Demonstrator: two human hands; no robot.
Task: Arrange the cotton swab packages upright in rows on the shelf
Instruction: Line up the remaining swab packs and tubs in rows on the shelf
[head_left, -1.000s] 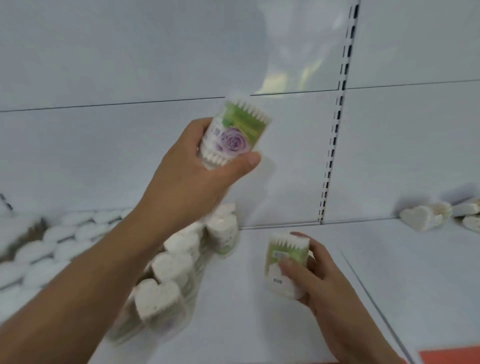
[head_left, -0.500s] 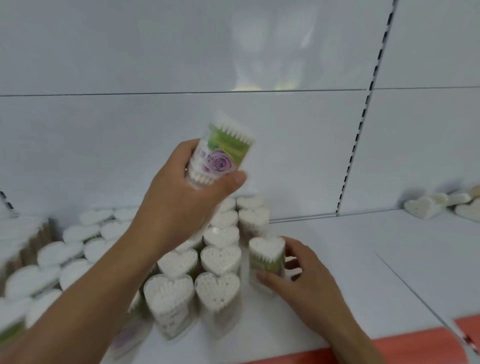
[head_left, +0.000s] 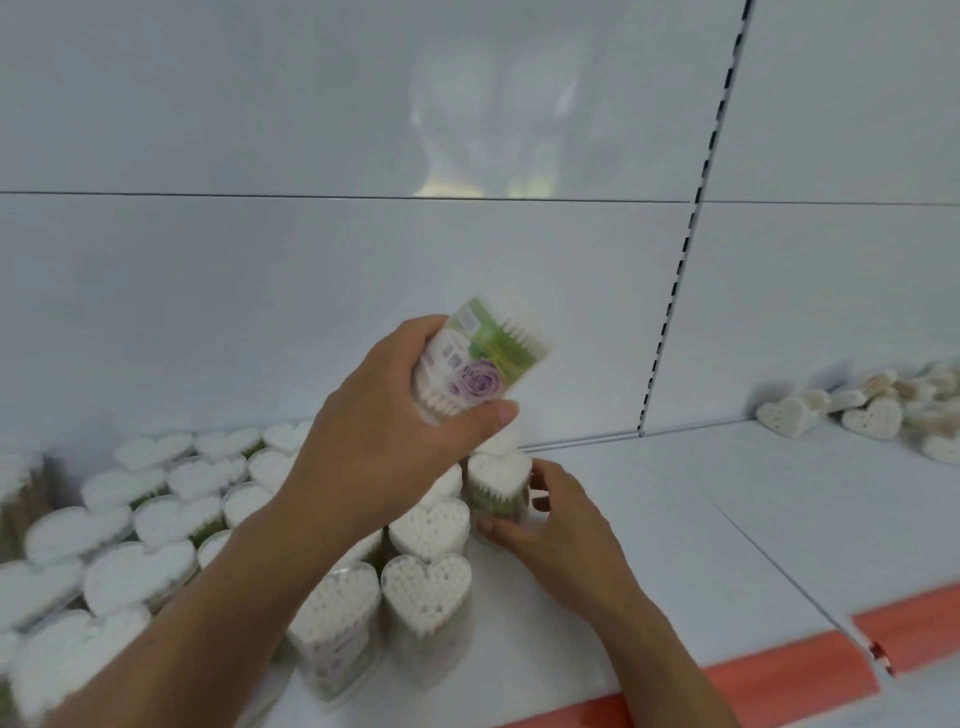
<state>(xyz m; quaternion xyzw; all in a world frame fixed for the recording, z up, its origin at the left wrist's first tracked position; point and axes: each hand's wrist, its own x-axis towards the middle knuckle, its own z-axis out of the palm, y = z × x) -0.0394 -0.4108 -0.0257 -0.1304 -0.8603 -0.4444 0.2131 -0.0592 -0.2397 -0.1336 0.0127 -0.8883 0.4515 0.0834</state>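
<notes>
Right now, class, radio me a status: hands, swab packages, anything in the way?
Left hand grips a tilted package, airborne. Right hand holds an upright package beside the rows. Loose packages lie far right, apart.

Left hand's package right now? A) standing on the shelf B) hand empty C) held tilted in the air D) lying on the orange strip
C: the left hand grips the rose-label package tilted in the air above the upright rows; the right hand holds a standing package on the shelf.

A slotted upright (head_left: 674, 291) divides the white back panel (head_left: 260, 286), apparently glossy.
</notes>
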